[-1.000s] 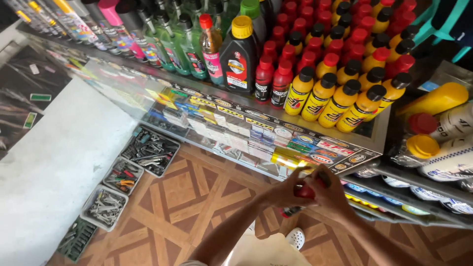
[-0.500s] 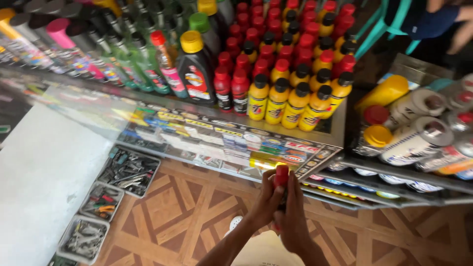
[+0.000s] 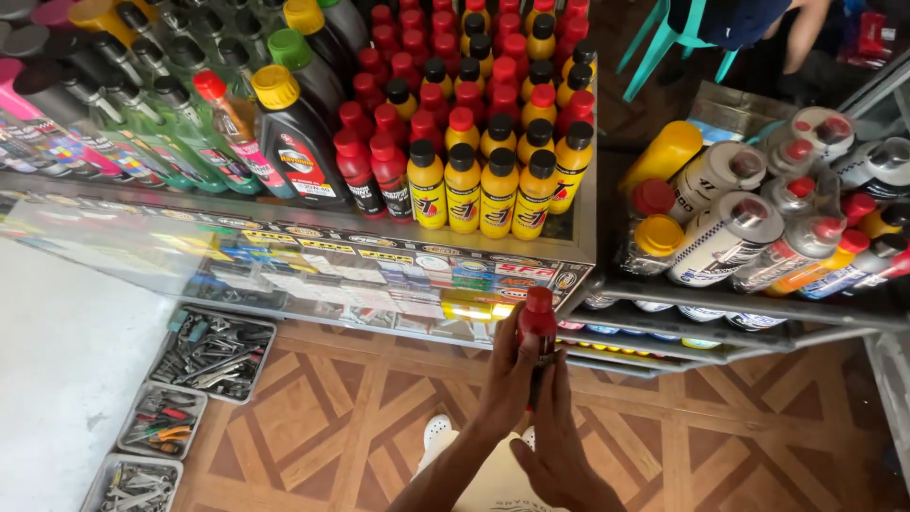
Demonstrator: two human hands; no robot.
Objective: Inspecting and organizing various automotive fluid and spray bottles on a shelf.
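I see both hands holding one small red bottle (image 3: 537, 327) upright in the air, just in front of the near edge of the glass counter (image 3: 284, 256) and above the patterned floor (image 3: 313, 417). My left hand (image 3: 509, 379) has its grip clamped around the bottle's body from the left, the thumb up its side, which keeps the red cap pointing up. My right hand (image 3: 559, 446) sits lower and cups the bottle from underneath, fingers pressed to its base, apparently steadying it.

On the counter stand rows of yellow bottles (image 3: 483, 185) and red bottles (image 3: 379, 166), caps up, packed toward the right end. Beyond that end, spray cans (image 3: 730, 232) lie tilted on a rack. Metal trays of tools (image 3: 213, 351) rest on the floor to the left.
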